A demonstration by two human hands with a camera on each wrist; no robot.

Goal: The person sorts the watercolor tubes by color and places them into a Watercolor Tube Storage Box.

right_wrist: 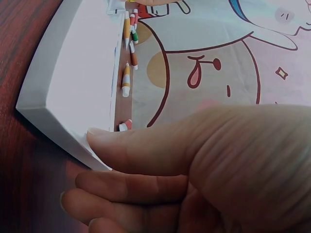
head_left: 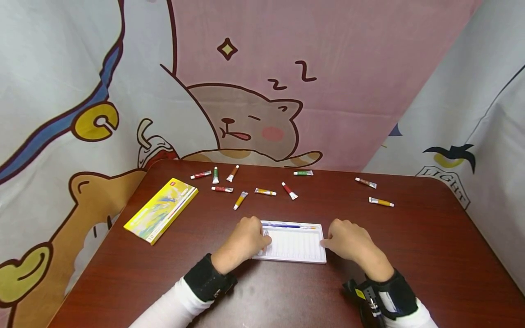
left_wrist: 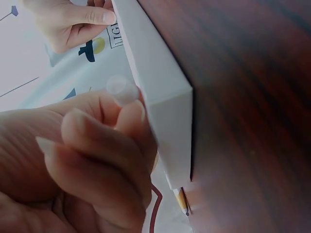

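Left hand (head_left: 244, 238) pinches tube (left_wrist: 121, 91) (translucent round cap) over ridged tray (head_left: 295, 248).

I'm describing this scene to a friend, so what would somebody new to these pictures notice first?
Probably the big sleeping cartoon animal on the backdrop behind the table. Next comes the bright yellow box at the table's left, then the white tray in the middle, with the left hand and right hand at its ends.

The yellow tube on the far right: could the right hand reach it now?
Probably yes: only bare tabletop shows between the right hand and the yellow tube, though the hand touches the edge of the white tray.
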